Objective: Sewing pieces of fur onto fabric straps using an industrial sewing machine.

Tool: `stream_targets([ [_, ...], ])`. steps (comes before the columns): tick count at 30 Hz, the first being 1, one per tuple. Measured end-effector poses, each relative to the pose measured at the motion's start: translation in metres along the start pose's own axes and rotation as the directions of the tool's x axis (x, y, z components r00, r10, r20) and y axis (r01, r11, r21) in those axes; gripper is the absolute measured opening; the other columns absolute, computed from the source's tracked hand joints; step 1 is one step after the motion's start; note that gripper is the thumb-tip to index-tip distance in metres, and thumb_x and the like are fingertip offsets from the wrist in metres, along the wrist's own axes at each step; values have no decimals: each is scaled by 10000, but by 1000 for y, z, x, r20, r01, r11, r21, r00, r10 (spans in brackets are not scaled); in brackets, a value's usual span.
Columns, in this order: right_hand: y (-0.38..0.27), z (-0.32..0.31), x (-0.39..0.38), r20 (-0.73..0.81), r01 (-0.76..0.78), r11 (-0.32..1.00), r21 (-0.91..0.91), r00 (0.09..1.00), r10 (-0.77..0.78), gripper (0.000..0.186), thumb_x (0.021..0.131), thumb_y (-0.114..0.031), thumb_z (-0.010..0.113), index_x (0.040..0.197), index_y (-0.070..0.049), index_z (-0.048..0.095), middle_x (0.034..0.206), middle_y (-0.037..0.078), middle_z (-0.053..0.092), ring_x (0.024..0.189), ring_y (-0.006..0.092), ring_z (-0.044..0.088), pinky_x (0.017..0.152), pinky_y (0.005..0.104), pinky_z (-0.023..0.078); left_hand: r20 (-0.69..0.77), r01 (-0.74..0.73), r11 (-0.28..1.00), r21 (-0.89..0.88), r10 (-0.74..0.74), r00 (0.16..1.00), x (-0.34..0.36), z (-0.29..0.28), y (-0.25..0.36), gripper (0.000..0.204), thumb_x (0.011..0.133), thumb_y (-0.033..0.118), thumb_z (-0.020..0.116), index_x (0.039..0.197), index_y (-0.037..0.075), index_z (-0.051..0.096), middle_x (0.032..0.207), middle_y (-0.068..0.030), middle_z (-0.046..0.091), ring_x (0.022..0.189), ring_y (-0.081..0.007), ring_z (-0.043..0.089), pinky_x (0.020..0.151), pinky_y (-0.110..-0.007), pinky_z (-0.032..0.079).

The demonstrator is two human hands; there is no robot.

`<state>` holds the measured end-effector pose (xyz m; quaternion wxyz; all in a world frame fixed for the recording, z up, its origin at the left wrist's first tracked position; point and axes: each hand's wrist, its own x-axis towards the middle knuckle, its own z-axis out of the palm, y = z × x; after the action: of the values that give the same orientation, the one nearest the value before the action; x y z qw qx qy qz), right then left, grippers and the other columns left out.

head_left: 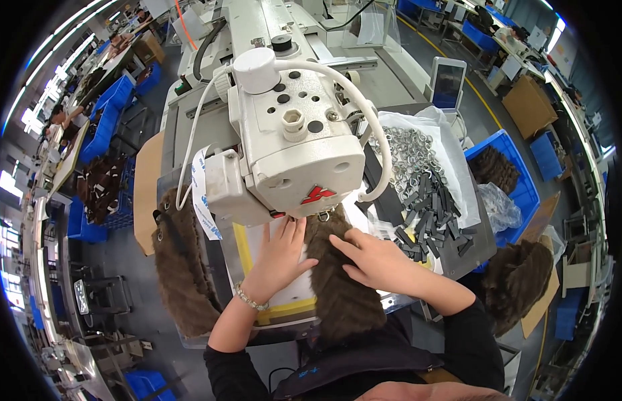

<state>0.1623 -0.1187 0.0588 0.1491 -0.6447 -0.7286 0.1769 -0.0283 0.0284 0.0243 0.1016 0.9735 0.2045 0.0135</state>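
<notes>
A long brown fur strip (345,304) runs from beneath the white sewing machine head (309,160) toward my body. At its far end, under the head, lies a small metal ring (323,216). My left hand (279,254) rests flat along the strip's left edge, its fingers stretched toward the machine and their tips partly hidden by it. On top of the fur, from the right, lies my right hand (372,259). Its index finger and thumb are spread apart, touching the pile. Neither hand grips anything that I can see.
Metal rings (408,150) and black strap pieces (428,217) are heaped on the right of the table. Another fur piece (180,281) lies at the left edge. Beyond the right side stand a blue bin (527,194) and more brown fur (518,284).
</notes>
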Motion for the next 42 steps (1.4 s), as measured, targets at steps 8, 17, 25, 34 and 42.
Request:
stream_targets([
  [8, 30, -5, -51, -18, 43, 959, 279, 999, -40, 606, 908, -189, 642, 1429, -16, 385, 1334, 199, 440, 1050, 328, 568, 897, 350, 492, 7, 32, 999, -4, -32, 999, -32, 1, 5, 910, 816, 432, 699, 1491, 7, 260, 1449, -225, 374, 1334, -354, 387, 1102, -587, 268],
  [17, 39, 37, -77, 118, -163, 263, 951, 977, 180, 813, 984, -133, 538, 1558, -155, -38, 1411, 173, 316, 1118, 242, 554, 878, 336, 495, -11, 141, 419, -897, -338, 941, -72, 22, 45, 981, 838, 129, 688, 1540, 87, 4, 1495, -221, 276, 1310, -348, 416, 1036, -491, 406],
  [25, 15, 42, -78, 418, -398, -214, 892, 906, 60, 904, 966, -84, 572, 1549, -187, -112, 1216, 123, 398, 727, 133, 564, 619, 263, 450, 498, 459, -290, -840, -74, 864, -61, 7, 52, 841, 925, 97, 583, 1539, 102, 8, 1142, -135, 532, 717, -148, 595, 612, -225, 481],
  [34, 16, 58, -71, 336, -339, 55, 939, 940, 60, 639, 902, 39, 604, 1476, -13, 328, 820, -43, 438, 678, 23, 433, 591, 204, 375, 80, 178, 319, -931, -298, 951, -58, 20, 51, 601, 949, 145, 605, 1413, 47, 237, 1109, -83, 551, 907, -110, 567, 726, -230, 471],
  [42, 22, 53, -75, 365, -313, 190, 930, 840, -401, 460, 886, -56, 671, 1310, -30, 496, 882, -12, 505, 686, 38, 457, 608, 212, 393, 360, 225, -484, -846, -207, 909, -50, 27, 63, 809, 905, 28, 632, 1497, 76, 81, 1307, -159, 543, 1165, -197, 564, 996, -326, 448],
])
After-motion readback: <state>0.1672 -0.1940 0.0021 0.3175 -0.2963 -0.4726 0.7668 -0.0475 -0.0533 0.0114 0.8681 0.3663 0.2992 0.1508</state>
